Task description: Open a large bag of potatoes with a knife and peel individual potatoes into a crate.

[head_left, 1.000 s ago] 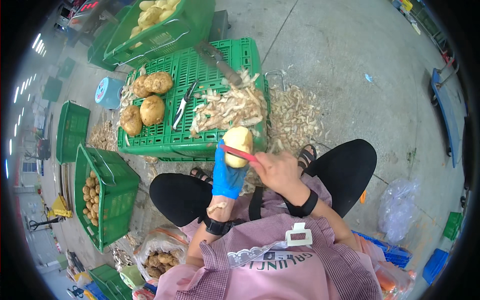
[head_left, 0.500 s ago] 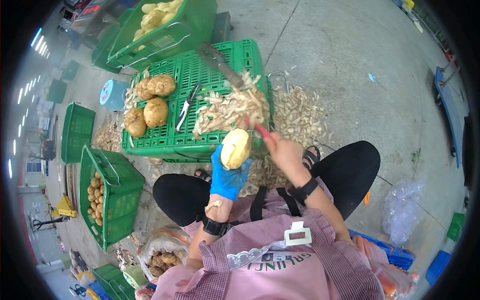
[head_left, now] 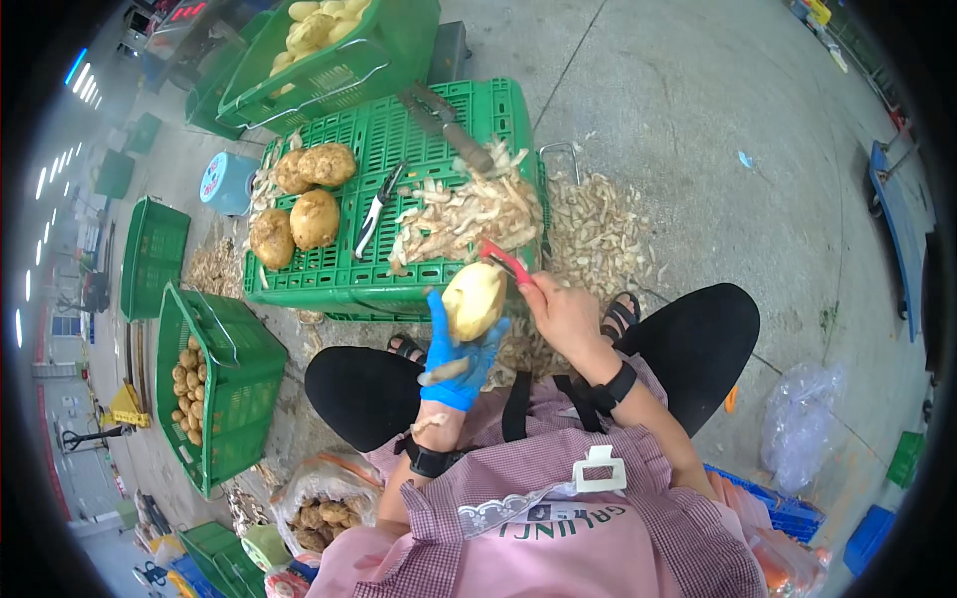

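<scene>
In a blue glove, my left hand holds a mostly peeled, pale yellow potato upright in front of the crate. A scrap of peel clings to the glove and another to the wrist. My bare right hand grips a red peeler, its head against the upper end of the potato. Just beyond lies a heap of peelings on the upturned green crate. Several unpeeled potatoes sit at the crate's left, and a black-and-white peeler rests between them and the heap.
A long-handled metal tool lies across the crate's far side. Behind stands a green crate of peeled potatoes. Left are a blue tub and a crate of unpeeled potatoes. Peelings litter the floor at right.
The peeler has come back up to the potato's upper end and is no longer smeared by motion. The potato tilts slightly rightward, and my left fingers have spread somewhat around it.
</scene>
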Demonstrator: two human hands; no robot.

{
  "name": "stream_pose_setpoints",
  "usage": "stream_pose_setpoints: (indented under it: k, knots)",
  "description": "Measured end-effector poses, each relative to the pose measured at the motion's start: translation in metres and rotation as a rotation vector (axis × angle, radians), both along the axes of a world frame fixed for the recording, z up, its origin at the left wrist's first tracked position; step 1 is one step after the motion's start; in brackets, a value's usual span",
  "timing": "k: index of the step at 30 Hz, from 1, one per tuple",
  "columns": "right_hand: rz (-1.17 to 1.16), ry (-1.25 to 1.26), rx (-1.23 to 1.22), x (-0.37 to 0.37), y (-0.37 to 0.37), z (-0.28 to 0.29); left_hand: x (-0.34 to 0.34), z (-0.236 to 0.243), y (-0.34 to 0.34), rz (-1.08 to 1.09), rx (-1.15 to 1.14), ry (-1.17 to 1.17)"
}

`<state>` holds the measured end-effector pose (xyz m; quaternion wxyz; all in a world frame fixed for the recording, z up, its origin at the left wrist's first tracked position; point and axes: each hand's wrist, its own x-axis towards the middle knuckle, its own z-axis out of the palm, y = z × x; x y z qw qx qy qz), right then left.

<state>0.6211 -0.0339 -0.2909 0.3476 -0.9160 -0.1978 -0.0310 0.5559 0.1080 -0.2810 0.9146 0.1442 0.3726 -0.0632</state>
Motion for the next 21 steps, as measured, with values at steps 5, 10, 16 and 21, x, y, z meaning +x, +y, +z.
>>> stream_pose_setpoints:
  k: [5,10,16,21]
  knots:
    - [-0.022,0.013,-0.005,-0.002,0.0,0.0,-0.013,-0.016,0.003,-0.082,0.213,-0.113]
    - [0.052,0.044,-0.031,-0.018,0.005,0.02,-0.019,-0.029,-0.003,-0.046,0.259,-0.109]
    - [0.013,-0.086,0.092,-0.011,-0.008,0.012,-0.015,-0.03,-0.007,-0.055,0.36,-0.139]
    - [0.007,0.003,-0.152,-0.006,-0.013,0.001,-0.015,-0.024,-0.009,-0.045,0.398,-0.202]
